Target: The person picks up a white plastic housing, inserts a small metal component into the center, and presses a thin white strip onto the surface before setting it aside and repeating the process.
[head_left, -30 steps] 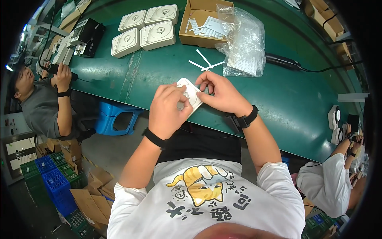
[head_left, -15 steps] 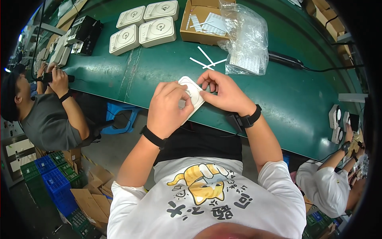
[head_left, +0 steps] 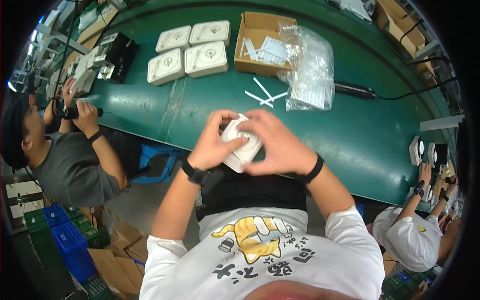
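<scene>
So the piece being worked on is a small white plastic unit (head_left: 242, 143), squarish with rounded corners and a round boss in the middle of its top face with a little dark dot at the centre. It's held up off the green belt (head_left: 350, 135), tilted so the face points up and a bit toward 10 o'clock. The left hand (head_left: 215, 145) cups its 9 o'clock edge, with the thumb over the centre boss, and the right hand (head_left: 280, 147) covers the 3 o'clock side, so only the middle and the lower corner at 7 o'clock show.
</scene>
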{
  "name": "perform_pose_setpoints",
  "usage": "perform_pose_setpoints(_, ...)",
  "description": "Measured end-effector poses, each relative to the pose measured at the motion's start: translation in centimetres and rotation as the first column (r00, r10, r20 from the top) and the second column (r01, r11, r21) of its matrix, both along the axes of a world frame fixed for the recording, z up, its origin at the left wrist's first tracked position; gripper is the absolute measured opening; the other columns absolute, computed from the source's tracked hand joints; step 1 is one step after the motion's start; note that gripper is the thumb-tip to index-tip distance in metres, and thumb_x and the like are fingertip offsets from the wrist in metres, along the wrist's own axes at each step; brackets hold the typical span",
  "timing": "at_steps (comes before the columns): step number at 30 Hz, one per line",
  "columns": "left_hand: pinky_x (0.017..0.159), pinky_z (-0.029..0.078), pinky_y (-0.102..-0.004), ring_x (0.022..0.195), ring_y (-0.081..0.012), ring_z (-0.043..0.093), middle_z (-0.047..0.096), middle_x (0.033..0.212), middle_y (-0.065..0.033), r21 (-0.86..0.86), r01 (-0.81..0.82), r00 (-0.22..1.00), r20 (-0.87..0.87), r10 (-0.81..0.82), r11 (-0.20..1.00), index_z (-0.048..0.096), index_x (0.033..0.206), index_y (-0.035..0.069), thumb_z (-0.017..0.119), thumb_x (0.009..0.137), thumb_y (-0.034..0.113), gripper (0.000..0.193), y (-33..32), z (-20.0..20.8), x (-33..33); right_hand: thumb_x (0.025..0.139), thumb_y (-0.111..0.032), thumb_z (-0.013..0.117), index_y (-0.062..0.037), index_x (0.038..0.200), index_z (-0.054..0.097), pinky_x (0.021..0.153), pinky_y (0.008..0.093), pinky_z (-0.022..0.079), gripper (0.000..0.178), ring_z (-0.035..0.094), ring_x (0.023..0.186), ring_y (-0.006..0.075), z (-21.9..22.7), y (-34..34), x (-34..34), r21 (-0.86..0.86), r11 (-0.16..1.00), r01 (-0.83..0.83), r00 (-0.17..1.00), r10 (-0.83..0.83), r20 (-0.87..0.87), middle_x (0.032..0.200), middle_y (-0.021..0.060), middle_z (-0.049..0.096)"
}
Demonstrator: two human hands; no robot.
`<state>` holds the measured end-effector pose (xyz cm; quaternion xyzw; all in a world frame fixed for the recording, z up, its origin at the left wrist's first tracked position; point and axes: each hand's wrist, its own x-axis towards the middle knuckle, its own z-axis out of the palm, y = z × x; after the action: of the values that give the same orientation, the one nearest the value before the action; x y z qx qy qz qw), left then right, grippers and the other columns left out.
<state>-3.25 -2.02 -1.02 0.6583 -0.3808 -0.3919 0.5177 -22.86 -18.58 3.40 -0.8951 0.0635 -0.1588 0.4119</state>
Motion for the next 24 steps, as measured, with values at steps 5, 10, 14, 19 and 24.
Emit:
perform_pose_setpoints(5, 0.120, 0.054, -0.0391, 0.149, -0.0245, 0.061, 0.065, 0.156, -0.0108, -0.074, -0.034, 0.880, -0.475, -0.005, 0.997, 0.060, 0.158, 0.007, 0.082, 0.099, -0.002, 0.063, -1.7, 4.9, -1.1, 0.071, -0.042, 0.101, -0.0135, 0.149, 0.071, 0.125, 0.0646, 0.043, 0.088, 0.053, 0.153, 0.0514, -0.8, 4.7, -2.4, -0.195, 0.977, 0.088, 0.996, -0.093, -0.016, 0.169, 0.0253, 0.054)
perform_pose_setpoints(10, 0.130, 0.049, -0.0490, 0.154, -0.0396, 0.060, 0.067, 0.159, -0.0205, -0.265, -0.039, 0.571, 0.785, 0.239, 0.964, 0.060, 0.161, 0.002, 0.080, 0.099, 0.009, 0.066, -5.6, 5.1, 10.1, 0.070, -0.039, 0.101, -0.0139, 0.148, 0.072, 0.125, 0.0633, 0.044, 0.086, 0.055, 0.152, 0.0494, 0.0, 2.3, -9.3, -0.304, 0.900, 0.314, 0.946, -0.325, 0.014, 0.167, 0.0254, 0.056)
perform_pose_setpoints(14, 0.127, 0.049, -0.0556, 0.149, -0.0472, 0.060, 0.066, 0.156, -0.0257, -0.153, -0.049, 0.327, 0.931, 0.161, 0.987, 0.063, 0.156, 0.000, 0.084, 0.095, 0.022, 0.068, -5.8, 2.7, 13.2, 0.076, -0.033, 0.099, -0.0135, 0.141, 0.074, 0.123, 0.0602, 0.046, 0.073, 0.058, 0.150, 0.0463, -0.6, -2.4, -14.4, -0.457, 0.626, 0.631, 0.723, -0.689, 0.054, 0.162, 0.0225, 0.062)
perform_pose_setpoints(19, 0.125, 0.050, -0.0566, 0.144, -0.0474, 0.061, 0.063, 0.161, -0.0253, 0.054, -0.102, 0.370, 0.929, -0.012, 0.993, 0.063, 0.156, 0.002, 0.090, 0.092, 0.028, 0.074, -2.7, 3.9, 7.8, 0.087, -0.017, 0.092, -0.0121, 0.124, 0.080, 0.117, 0.0527, 0.052, 0.039, 0.066, 0.138, 0.0411, 0.6, -2.8, -11.6, -0.347, 0.439, 0.829, 0.539, -0.792, 0.287, 0.146, 0.0175, 0.072)
perform_pose_setpoints(24, 0.121, 0.051, -0.0580, 0.141, -0.0484, 0.060, 0.057, 0.166, -0.0256, -0.087, -0.202, 0.381, 0.911, 0.161, 0.975, 0.064, 0.153, 0.002, 0.094, 0.089, 0.034, 0.078, -1.8, 4.6, 4.0, 0.091, -0.014, 0.092, -0.0089, 0.108, 0.082, 0.107, 0.0475, 0.056, 0.021, 0.071, 0.122, 0.0366, -1.2, -3.5, -0.4, -0.222, 0.860, 0.460, 0.884, -0.421, 0.201, 0.123, 0.0127, 0.077)
